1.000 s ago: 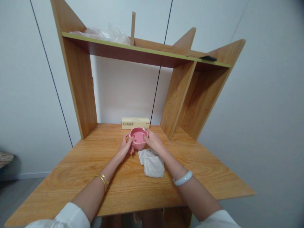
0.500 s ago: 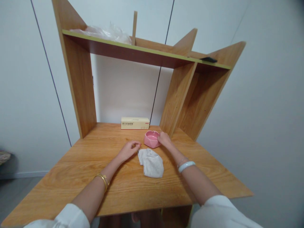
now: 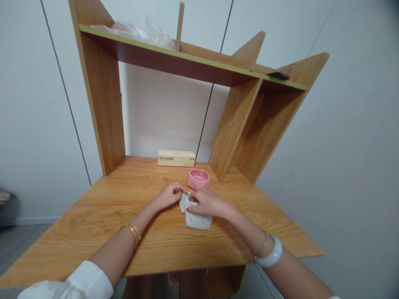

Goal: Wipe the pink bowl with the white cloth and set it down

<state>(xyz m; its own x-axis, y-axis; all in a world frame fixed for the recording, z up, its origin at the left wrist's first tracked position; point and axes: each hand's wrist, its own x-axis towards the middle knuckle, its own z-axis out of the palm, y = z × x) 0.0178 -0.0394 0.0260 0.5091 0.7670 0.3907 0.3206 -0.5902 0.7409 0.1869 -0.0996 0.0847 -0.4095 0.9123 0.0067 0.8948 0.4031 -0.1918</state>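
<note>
A folded white cloth (image 3: 199,221) lies on the wooden desk, partly covered by my right hand. My left hand (image 3: 171,196) is at the cloth's upper left corner, its thumb and fingertips pinched together on the edge. Over the middle of the cloth is my right hand (image 3: 208,202), its thumb and curved fingers apart, with a gap between them. Its fingertips are close to the cloth's surface; whether they press on it is hard to see. Just beyond the right hand sits a pink faceted bowl (image 3: 198,183), standing upright.
A cream-coloured long box (image 3: 176,158) stands at the back of the desk (image 3: 149,249). Above runs a wooden shelf (image 3: 187,62) with a clear plastic bag (image 3: 140,34) and a dark flat object (image 3: 279,75) on it. An upright divider (image 3: 235,128) rises at the back right.
My right hand has left the rim of the pink bowl and come nearer, over the cloth. My left hand has stayed by the cloth's corner. The view has shifted slightly.
</note>
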